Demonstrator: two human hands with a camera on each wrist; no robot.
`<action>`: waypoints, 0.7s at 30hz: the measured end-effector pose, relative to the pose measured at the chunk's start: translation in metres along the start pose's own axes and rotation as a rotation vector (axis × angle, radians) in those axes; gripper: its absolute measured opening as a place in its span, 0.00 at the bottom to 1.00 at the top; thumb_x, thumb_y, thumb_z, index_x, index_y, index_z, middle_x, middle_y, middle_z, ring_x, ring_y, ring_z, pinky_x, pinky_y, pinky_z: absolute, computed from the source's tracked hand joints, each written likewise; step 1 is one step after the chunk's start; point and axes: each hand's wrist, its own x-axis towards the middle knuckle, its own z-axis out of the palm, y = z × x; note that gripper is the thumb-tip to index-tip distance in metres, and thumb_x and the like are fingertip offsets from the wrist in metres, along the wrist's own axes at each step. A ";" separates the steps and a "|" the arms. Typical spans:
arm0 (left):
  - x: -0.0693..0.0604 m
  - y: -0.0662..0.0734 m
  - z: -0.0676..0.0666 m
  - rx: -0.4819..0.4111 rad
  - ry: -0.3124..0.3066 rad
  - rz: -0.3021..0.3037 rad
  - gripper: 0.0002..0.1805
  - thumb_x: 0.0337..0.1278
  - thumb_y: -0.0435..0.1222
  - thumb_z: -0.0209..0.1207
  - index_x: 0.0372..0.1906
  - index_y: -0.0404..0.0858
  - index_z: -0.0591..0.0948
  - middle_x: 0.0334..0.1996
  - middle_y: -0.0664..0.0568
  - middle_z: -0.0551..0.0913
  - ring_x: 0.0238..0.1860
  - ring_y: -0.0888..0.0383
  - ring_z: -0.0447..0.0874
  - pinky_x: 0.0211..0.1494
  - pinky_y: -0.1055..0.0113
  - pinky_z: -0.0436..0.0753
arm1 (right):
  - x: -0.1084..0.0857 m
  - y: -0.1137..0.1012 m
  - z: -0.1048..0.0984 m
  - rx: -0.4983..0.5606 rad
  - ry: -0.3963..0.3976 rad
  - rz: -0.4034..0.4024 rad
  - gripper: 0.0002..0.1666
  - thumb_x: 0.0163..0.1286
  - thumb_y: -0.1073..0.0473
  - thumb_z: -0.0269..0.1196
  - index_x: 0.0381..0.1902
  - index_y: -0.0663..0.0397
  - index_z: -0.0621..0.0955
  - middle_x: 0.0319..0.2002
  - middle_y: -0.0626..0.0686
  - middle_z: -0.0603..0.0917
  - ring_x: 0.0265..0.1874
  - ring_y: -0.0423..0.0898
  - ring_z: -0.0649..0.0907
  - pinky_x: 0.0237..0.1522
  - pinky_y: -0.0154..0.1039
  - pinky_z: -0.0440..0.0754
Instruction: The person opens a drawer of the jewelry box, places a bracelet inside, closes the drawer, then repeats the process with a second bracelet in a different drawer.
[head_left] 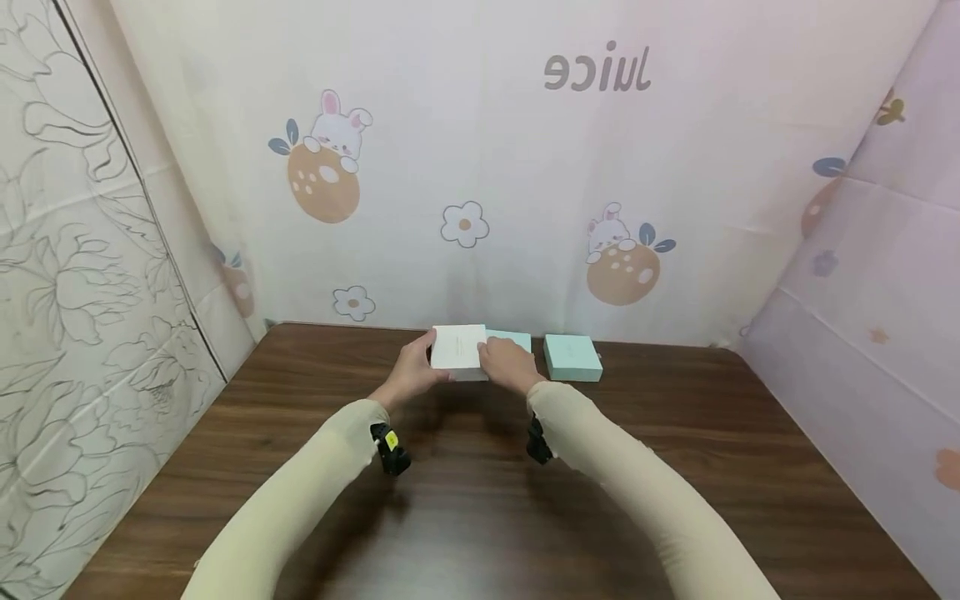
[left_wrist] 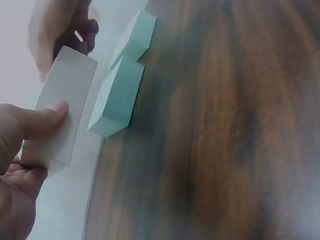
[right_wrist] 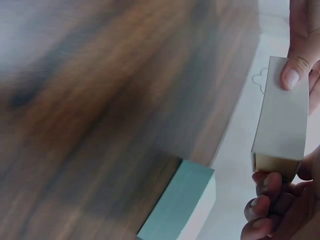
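A white box (head_left: 459, 346) with small gold print on top is held up over the back of the table. My left hand (head_left: 411, 367) grips its left end, the thumb lying on the front side of the box (left_wrist: 67, 90) in the left wrist view. At the other end is my right hand (head_left: 512, 365), its fingers curled against the box. The right wrist view shows a tan inner face (right_wrist: 275, 165) at that end, beside the right fingertips (right_wrist: 257, 206). What the right fingers pinch exactly is partly hidden.
Two mint-green boxes lie at the table's back edge: one (head_left: 573, 358) right of my hands, another (head_left: 513, 337) partly behind my right hand. A printed curtain (head_left: 465, 150) hangs behind the dark wooden table (head_left: 465, 517), with a patterned panel (head_left: 82, 275) on the left.
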 end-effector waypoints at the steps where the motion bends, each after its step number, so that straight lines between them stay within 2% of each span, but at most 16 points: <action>1: 0.003 -0.001 -0.002 -0.010 0.001 -0.001 0.45 0.40 0.26 0.73 0.67 0.27 0.63 0.59 0.38 0.73 0.53 0.48 0.74 0.54 0.55 0.73 | 0.003 -0.002 -0.001 -0.011 0.009 0.009 0.26 0.78 0.51 0.38 0.32 0.57 0.77 0.22 0.53 0.75 0.21 0.47 0.73 0.24 0.41 0.71; 7: 0.013 -0.013 -0.006 -0.045 0.041 -0.009 0.40 0.41 0.26 0.72 0.64 0.31 0.67 0.54 0.41 0.76 0.50 0.49 0.75 0.52 0.56 0.74 | 0.020 -0.011 0.002 -0.006 0.053 0.041 0.25 0.78 0.50 0.42 0.33 0.58 0.81 0.23 0.52 0.75 0.23 0.48 0.74 0.29 0.44 0.74; 13: 0.025 -0.025 -0.007 -0.036 0.066 -0.041 0.41 0.40 0.25 0.73 0.64 0.32 0.67 0.55 0.41 0.76 0.49 0.50 0.75 0.51 0.55 0.74 | 0.036 -0.014 0.006 0.023 0.047 0.044 0.24 0.77 0.49 0.45 0.30 0.58 0.80 0.22 0.52 0.74 0.22 0.47 0.72 0.26 0.41 0.71; 17: 0.035 -0.032 -0.005 -0.044 0.057 -0.043 0.45 0.41 0.24 0.71 0.68 0.29 0.63 0.61 0.38 0.71 0.55 0.47 0.73 0.55 0.54 0.73 | 0.046 -0.010 0.011 0.055 0.040 0.048 0.23 0.77 0.51 0.45 0.28 0.57 0.78 0.22 0.53 0.73 0.22 0.47 0.72 0.25 0.41 0.70; 21: 0.043 -0.041 -0.004 -0.047 0.035 -0.064 0.49 0.42 0.23 0.71 0.70 0.26 0.57 0.67 0.36 0.64 0.62 0.45 0.67 0.60 0.53 0.69 | 0.057 -0.006 0.017 0.039 0.025 0.023 0.23 0.77 0.56 0.43 0.28 0.59 0.79 0.23 0.53 0.74 0.23 0.47 0.73 0.28 0.43 0.74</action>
